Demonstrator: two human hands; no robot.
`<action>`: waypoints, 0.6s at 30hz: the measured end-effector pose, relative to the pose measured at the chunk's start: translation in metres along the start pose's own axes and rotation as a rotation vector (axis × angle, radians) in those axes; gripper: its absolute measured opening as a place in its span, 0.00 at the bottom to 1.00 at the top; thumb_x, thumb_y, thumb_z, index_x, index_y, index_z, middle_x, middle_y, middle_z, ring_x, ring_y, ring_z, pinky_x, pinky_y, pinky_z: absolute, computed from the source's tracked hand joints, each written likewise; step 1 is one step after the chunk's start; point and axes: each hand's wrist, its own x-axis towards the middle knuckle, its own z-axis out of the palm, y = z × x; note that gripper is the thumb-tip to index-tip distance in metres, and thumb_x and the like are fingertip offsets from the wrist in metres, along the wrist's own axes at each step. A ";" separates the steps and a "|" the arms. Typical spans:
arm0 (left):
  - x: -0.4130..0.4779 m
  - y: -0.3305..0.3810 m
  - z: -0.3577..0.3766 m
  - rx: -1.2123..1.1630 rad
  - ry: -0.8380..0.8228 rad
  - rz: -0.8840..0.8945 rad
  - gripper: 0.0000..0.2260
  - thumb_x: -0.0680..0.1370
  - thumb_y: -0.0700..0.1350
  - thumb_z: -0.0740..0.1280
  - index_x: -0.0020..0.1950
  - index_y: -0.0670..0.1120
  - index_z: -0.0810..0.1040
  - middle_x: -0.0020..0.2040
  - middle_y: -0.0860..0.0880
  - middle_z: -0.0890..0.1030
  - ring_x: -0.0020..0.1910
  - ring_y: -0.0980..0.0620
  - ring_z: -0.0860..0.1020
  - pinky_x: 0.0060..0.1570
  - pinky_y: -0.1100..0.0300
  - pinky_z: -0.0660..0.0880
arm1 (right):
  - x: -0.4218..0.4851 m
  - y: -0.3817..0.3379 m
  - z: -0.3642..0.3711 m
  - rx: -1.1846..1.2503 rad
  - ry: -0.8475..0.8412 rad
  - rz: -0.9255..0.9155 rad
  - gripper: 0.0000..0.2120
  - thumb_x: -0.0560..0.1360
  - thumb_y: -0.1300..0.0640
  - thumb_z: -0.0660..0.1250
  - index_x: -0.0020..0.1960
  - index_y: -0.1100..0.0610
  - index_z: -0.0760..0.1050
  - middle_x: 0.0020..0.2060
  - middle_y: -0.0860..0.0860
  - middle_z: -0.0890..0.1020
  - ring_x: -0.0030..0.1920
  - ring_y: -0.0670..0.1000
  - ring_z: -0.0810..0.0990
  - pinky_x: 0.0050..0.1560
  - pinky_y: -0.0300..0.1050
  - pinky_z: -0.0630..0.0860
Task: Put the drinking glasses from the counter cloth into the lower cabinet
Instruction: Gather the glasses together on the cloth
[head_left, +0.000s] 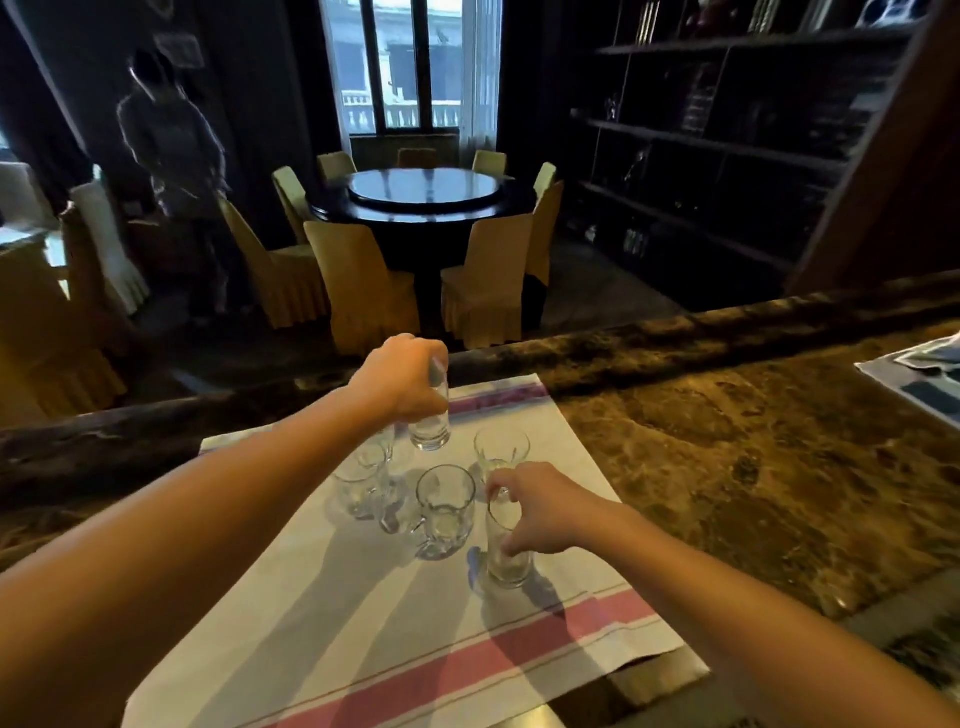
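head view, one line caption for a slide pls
Left hand and right hand each grip a tall glass on the striped cloth.

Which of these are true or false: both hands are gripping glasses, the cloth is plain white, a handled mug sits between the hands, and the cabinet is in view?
1. Both hands grip glasses. True: the left hand holds a tall glass, the right hand holds another glass.
2. The cloth is plain white. False: it has pink stripes.
3. A handled mug stands between the hands. True.
4. The lower cabinet is in view. False: only the marble counter top shows.
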 end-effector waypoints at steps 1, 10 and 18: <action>-0.005 0.001 -0.008 -0.004 0.004 0.010 0.16 0.69 0.44 0.77 0.55 0.50 0.78 0.52 0.48 0.75 0.49 0.49 0.75 0.47 0.56 0.77 | 0.000 -0.001 -0.001 -0.003 -0.002 0.001 0.27 0.66 0.54 0.78 0.63 0.50 0.74 0.59 0.52 0.76 0.57 0.53 0.75 0.48 0.41 0.73; -0.067 0.012 -0.024 0.041 -0.125 0.064 0.21 0.67 0.53 0.79 0.57 0.53 0.78 0.49 0.54 0.77 0.49 0.52 0.77 0.46 0.59 0.77 | -0.006 -0.010 -0.027 -0.051 0.028 0.021 0.26 0.67 0.52 0.78 0.63 0.49 0.73 0.56 0.50 0.77 0.51 0.50 0.77 0.46 0.40 0.78; -0.109 0.002 0.016 0.039 -0.249 0.082 0.23 0.67 0.55 0.78 0.59 0.54 0.78 0.51 0.54 0.76 0.50 0.53 0.77 0.43 0.64 0.75 | -0.017 -0.029 -0.031 -0.020 0.070 0.012 0.26 0.67 0.55 0.78 0.63 0.48 0.74 0.54 0.50 0.77 0.45 0.50 0.78 0.34 0.35 0.79</action>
